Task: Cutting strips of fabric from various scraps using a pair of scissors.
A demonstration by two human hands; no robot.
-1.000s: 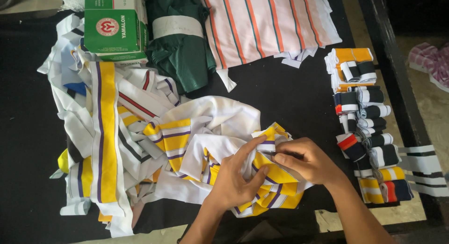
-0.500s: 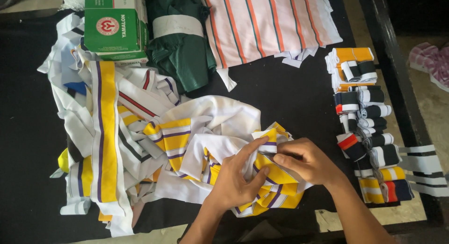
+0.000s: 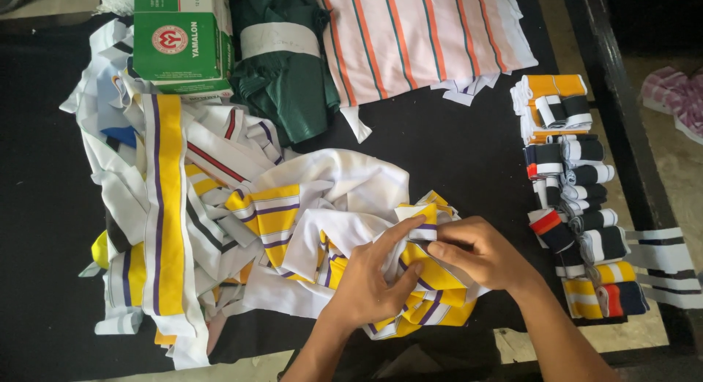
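Fabric strip (image 3: 425, 232), white with yellow and purple stripes, sits lower centre, pinched between your left hand (image 3: 373, 279) and right hand (image 3: 480, 254). Keep both grips snug, edges aligned. Folded strips (image 3: 575, 199) line the right; loose pile (image 3: 190, 206) lies left.

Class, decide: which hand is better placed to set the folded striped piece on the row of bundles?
Probably the right hand: it lies on the striped piece, nearer the bundle row along the table's right side.

Bare black table (image 3: 454, 151) — fabric heaps (image 3: 220, 206) around
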